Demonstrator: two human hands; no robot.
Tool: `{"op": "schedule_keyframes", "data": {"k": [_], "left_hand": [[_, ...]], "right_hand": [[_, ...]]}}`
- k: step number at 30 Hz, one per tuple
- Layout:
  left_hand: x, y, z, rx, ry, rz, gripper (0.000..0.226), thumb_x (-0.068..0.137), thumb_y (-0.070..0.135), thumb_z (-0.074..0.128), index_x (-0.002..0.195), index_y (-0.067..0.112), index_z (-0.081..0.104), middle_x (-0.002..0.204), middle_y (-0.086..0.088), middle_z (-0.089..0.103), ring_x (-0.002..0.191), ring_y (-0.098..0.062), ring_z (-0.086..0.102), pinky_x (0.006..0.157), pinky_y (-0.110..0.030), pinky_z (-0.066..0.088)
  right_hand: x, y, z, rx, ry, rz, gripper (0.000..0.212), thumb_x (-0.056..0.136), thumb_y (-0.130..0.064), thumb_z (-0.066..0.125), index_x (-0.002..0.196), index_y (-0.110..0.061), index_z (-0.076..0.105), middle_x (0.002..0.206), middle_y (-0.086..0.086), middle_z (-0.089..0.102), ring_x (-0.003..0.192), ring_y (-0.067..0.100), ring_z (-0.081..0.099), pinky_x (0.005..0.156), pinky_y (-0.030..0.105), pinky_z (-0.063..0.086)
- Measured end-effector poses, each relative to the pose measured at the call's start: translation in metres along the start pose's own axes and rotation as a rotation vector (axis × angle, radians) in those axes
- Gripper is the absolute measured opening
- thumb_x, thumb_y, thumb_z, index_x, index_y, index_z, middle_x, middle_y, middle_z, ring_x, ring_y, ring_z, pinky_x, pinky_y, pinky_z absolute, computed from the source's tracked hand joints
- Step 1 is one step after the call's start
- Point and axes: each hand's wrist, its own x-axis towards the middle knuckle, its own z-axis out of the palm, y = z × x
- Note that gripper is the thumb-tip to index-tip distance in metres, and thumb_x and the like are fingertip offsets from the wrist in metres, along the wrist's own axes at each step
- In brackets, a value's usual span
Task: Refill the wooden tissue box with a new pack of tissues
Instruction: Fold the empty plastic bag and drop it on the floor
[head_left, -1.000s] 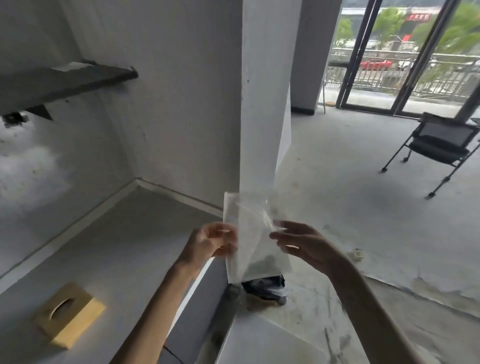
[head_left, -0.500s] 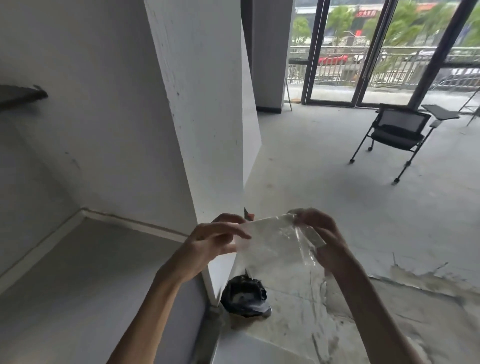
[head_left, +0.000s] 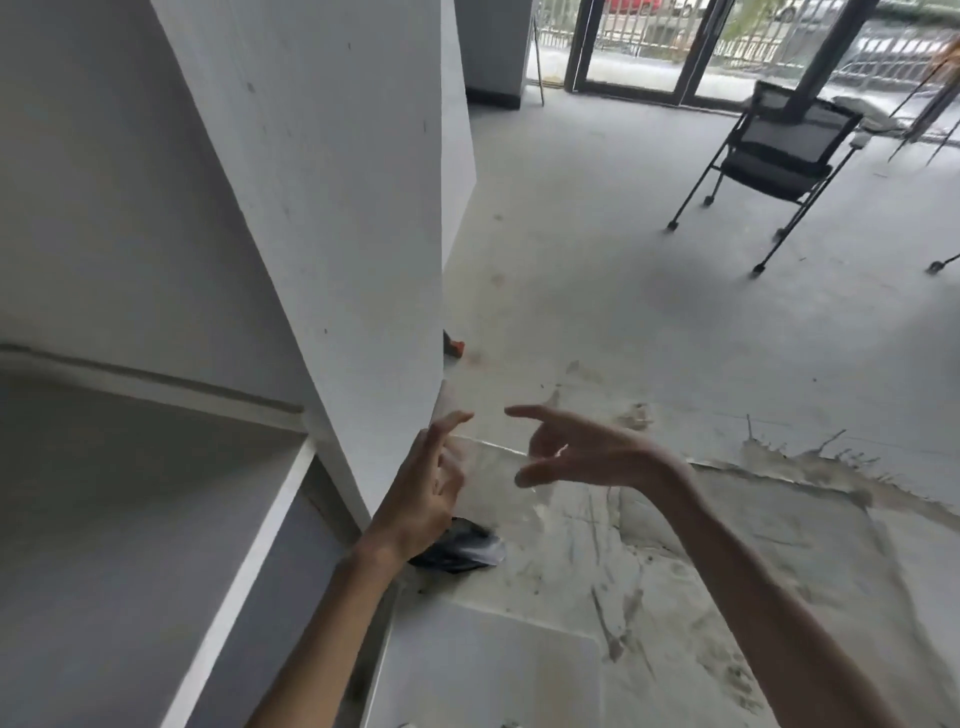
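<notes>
Far left, a grey counter (head_left: 130, 519) runs up to a white partition (head_left: 337, 208). Our left hand (head_left: 431, 488) is up beside its edge, fingers loosely spread, gripping nothing. Btw. both hands hangs a clear plastic wrapper (head_left: 493, 483), v. faint; we can't tell if it touches either. Below it, a dark crumpled bag (head_left: 462, 551) lies on the floor (head_left: 623, 312). Our right hand (head_left: 587, 452) is spread too, index finger out. Black chair (head_left: 779, 156) far right.

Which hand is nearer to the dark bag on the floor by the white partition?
Left. The left hand is right above the dark bag, overlapping it in view; the right hand sits higher and off to its right.
</notes>
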Motion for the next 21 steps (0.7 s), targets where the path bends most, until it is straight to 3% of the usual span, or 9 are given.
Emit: {"op": "schedule_keyframes", "data": {"k": [3,5,8,10,13,15,18,21], "left_hand": [[0.011,-0.114,0.048,0.021,0.032,0.024,0.063,0.096,0.012,0.055,0.136,0.053,0.029,0.105,0.03,0.044,0.101,0.007,0.052,0.073,-0.001,0.049],[0.02,-0.194,0.078,0.027,0.058,0.022,0.053,0.098,0.013,0.052,0.134,0.048,0.036,0.106,0.027,0.044,0.102,0.008,0.052,0.074,-0.001,0.048],[0.038,-0.305,0.117,0.064,0.093,0.021,0.04,0.098,0.009,0.052,0.123,0.04,0.049,0.111,0.012,0.045,0.107,0.01,0.05,0.083,-0.008,0.049],[0.051,-0.378,0.137,0.072,0.071,0.063,0.041,0.094,0.007,0.058,0.119,0.04,0.05,0.112,0.009,0.044,0.108,0.008,0.049,0.086,-0.009,0.05],[0.066,-0.468,0.161,0.046,-0.064,0.091,0.053,0.087,0.017,0.07,0.126,0.043,0.044,0.116,0.014,0.048,0.108,0.004,0.052,0.085,-0.001,0.044],[0.073,-0.501,0.172,0.079,-0.078,0.085,0.048,0.085,0.022,0.073,0.123,0.039,0.051,0.114,0.019,0.055,0.107,-0.002,0.057,0.082,-0.006,0.048],[0.074,-0.53,0.188,0.2,0.013,0.114,0.026,0.091,0.025,0.066,0.117,0.027,0.063,0.11,0.012,0.064,0.103,-0.01,0.063,0.084,-0.022,0.054],[0.063,-0.544,0.197,0.319,0.017,0.146,0.02,0.095,0.03,0.059,0.111,0.022,0.068,0.109,0.005,0.071,0.098,-0.011,0.066,0.084,-0.033,0.056]], "right_hand": [[0.086,0.073,0.061,-0.418,0.064,-0.052,0.049,0.084,-0.023,0.074,0.129,-0.026,0.058,0.09,-0.006,0.055,0.088,0.017,0.056,0.078,0.033,0.045],[0.142,0.132,0.102,-0.56,0.13,-0.127,0.033,0.089,-0.024,0.067,0.121,-0.028,0.062,0.098,-0.003,0.055,0.098,0.019,0.056,0.077,0.028,0.039],[0.223,0.22,0.163,-0.52,0.133,-0.183,0.045,0.087,-0.03,0.07,0.13,-0.029,0.054,0.115,-0.001,0.054,0.107,0.017,0.049,0.09,0.03,0.041],[0.276,0.276,0.198,-0.543,0.13,-0.209,0.046,0.085,-0.031,0.073,0.127,-0.025,0.056,0.113,-0.001,0.062,0.1,0.017,0.055,0.08,0.03,0.043],[0.338,0.344,0.235,-0.636,0.264,-0.281,0.023,0.087,-0.026,0.07,0.109,-0.024,0.065,0.1,-0.001,0.072,0.085,0.02,0.065,0.064,0.031,0.043],[0.358,0.371,0.25,-0.644,0.337,-0.315,0.018,0.088,-0.027,0.069,0.105,-0.028,0.067,0.096,-0.004,0.073,0.08,0.017,0.065,0.06,0.026,0.041],[0.367,0.397,0.274,-0.655,0.359,-0.329,0.034,0.088,-0.035,0.07,0.121,-0.033,0.063,0.109,-0.008,0.069,0.087,0.013,0.063,0.061,0.017,0.033],[0.364,0.408,0.295,-0.605,0.213,-0.287,0.057,0.087,-0.039,0.07,0.14,-0.036,0.048,0.127,-0.007,0.061,0.102,0.017,0.062,0.073,0.022,0.039]]}}
